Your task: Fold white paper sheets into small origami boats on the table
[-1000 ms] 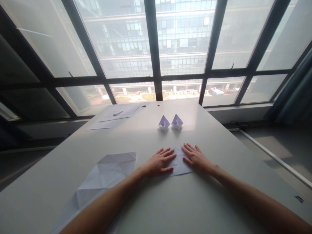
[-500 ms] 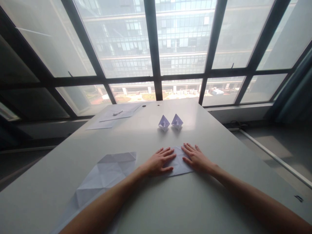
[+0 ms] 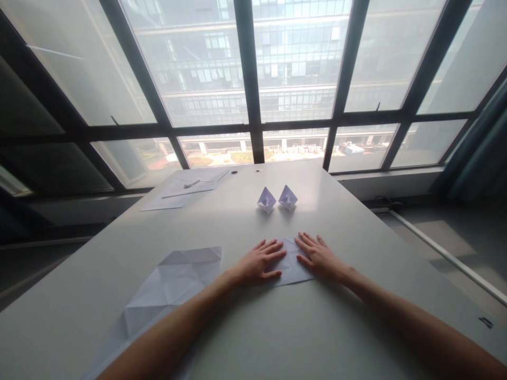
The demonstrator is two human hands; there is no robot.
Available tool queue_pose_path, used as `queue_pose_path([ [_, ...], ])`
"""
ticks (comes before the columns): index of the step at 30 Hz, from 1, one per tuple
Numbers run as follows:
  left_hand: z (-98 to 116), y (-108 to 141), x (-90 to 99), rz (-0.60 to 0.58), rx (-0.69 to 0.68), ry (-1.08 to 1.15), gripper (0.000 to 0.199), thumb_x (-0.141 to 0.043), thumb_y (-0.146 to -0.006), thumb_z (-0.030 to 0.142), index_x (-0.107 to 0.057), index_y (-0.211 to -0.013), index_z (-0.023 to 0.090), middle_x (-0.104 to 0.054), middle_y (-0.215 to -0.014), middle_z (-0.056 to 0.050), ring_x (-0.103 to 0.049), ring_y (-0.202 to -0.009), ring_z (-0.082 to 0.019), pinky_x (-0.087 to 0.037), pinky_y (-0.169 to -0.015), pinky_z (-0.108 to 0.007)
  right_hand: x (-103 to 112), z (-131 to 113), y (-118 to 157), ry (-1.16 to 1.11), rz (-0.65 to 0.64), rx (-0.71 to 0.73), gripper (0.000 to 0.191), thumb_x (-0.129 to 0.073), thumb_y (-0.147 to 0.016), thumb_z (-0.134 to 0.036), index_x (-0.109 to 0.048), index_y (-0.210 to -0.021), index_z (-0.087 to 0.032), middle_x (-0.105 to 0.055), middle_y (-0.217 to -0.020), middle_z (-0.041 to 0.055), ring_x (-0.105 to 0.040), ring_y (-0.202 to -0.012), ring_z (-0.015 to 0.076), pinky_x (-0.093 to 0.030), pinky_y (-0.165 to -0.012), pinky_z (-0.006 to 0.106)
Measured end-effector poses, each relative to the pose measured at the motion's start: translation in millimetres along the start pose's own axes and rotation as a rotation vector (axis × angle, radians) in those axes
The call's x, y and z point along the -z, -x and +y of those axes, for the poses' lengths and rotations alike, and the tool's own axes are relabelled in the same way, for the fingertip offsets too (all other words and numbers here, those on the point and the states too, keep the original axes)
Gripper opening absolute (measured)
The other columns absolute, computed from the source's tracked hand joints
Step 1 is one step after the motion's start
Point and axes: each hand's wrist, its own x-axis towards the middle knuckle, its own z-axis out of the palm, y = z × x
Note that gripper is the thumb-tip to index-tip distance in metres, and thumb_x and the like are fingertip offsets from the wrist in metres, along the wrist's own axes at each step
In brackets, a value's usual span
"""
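A folded white paper (image 3: 291, 268) lies flat on the white table (image 3: 261, 332). My left hand (image 3: 261, 262) rests palm down over its left part, fingers spread. On its right part lies my right hand (image 3: 319, 257), also flat with fingers apart. Both hands partly cover the sheet; a strip between them and its near edge show. Beyond them stand two small folded paper shapes (image 3: 266, 200) side by side, pointed at the top. To the left, a larger creased paper (image 3: 174, 279) lies on the table, partly hidden by my left forearm.
Flat sheets (image 3: 170, 198) with a small white item (image 3: 191, 184) on them lie at the far left of the table. A small dark object (image 3: 485, 322) is near the right edge. Large windows rise behind the table.
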Motion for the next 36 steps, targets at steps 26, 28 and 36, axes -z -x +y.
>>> queue_pose_path([
  [26, 1.5, 0.0, 0.8, 0.001, 0.006, 0.006, 0.066, -0.05, -0.096, 0.059, -0.036, -0.154, 0.032, -0.026, -0.163, -0.004, -0.023, -0.15, -0.03, -0.017, -0.123, -0.048, 1.1, -1.0, 1.2, -0.007, 0.001, 0.0, 0.068, -0.03, -0.1, -0.056, -0.027, -0.157, -0.018, -0.017, -0.165, 0.0122, -0.011, -0.153, 0.0269, -0.005, -0.121, 0.053],
  [28, 1.2, 0.1, 0.7, 0.003, 0.005, 0.008, 0.066, -0.05, -0.095, 0.059, -0.036, -0.154, 0.032, -0.026, -0.163, -0.003, -0.023, -0.15, -0.03, -0.017, -0.123, -0.048, 1.4, -1.3, 1.5, -0.006, 0.004, 0.0, 0.068, -0.03, -0.1, -0.056, -0.028, -0.157, -0.018, -0.017, -0.165, 0.012, -0.011, -0.153, 0.0267, -0.005, -0.121, 0.052],
  [36, 0.9, 0.5, 0.7, 0.014, -0.002, 0.011, 0.066, -0.052, -0.095, 0.058, -0.037, -0.153, 0.032, -0.028, -0.162, -0.003, -0.024, -0.15, -0.031, -0.017, -0.123, -0.048, 1.6, -0.9, 1.2, -0.007, -0.003, 0.0, 0.069, -0.03, -0.1, -0.057, -0.027, -0.157, -0.019, -0.016, -0.165, 0.0114, -0.011, -0.153, 0.0276, -0.005, -0.121, 0.053],
])
